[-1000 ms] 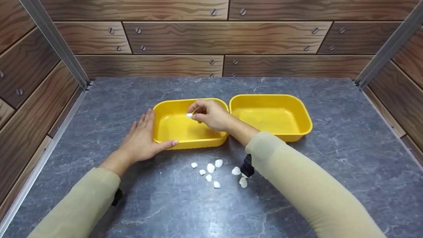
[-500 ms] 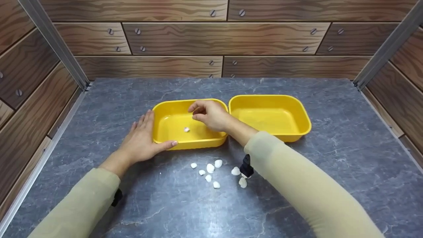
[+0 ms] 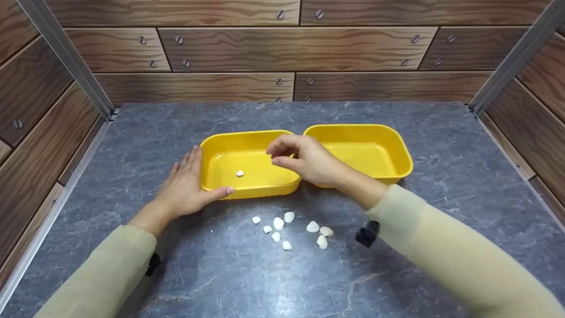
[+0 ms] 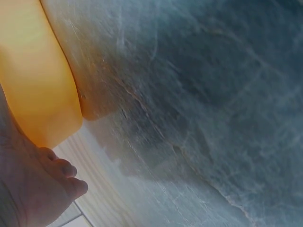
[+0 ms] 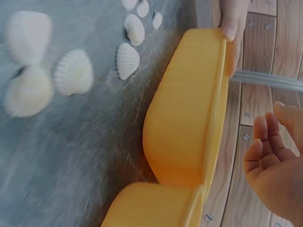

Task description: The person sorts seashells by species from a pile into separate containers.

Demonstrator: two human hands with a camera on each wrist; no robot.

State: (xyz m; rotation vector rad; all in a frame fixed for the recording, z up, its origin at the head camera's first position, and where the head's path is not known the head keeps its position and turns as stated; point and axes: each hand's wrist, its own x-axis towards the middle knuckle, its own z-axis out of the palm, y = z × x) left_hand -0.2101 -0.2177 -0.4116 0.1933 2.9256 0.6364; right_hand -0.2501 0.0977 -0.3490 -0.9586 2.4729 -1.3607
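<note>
One small white shell lay inside the upright left yellow tub; nine pale shells, some visibly ribbed, lay scattered nearer on the worktop.

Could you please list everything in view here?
Left tray: one, yellow, on table
Right tray: one, yellow, beside it
Shell: one, white, in left tray
Loose shells: nine, white, on table before trays
Table: one, grey, under the trays
Plank walls: three, brown, back and sides
Metal posts: two, grey, back corners
Wrist devices: two, black, by the cuffs
Sleeves: two, beige, on the arms
Left grip: one, against left tray
Right grip: one, above the trays
</note>
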